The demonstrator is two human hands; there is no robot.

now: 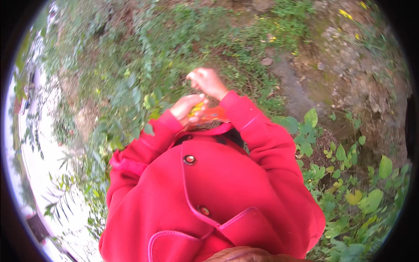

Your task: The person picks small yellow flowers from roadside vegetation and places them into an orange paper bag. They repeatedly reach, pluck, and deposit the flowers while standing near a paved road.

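Note:
My left hand (188, 109) is cupped palm-up in front of my waist, with a small bunch of yellow flowers (196, 108) in it. Against its fingers, below and to the right, lies a thin translucent red-orange plastic bag (215, 113); whether the hand grips the bag too is unclear. Just above and right of the left hand is my right hand (207, 81), its fingers curled over low green plants. Blur hides whether anything is between those fingers. Both arms are in the sleeves of a red buttoned coat (229, 183).
Dense green undergrowth (147, 49) covers the ground ahead. Leafy stems (127, 101) stand close to my left sleeve. A rocky earth bank (353, 62) rises on the right, yellow blooms (346, 14) near its top and broad-leaved vines (340, 183) below. A pale paved strip (39, 147) runs along the left.

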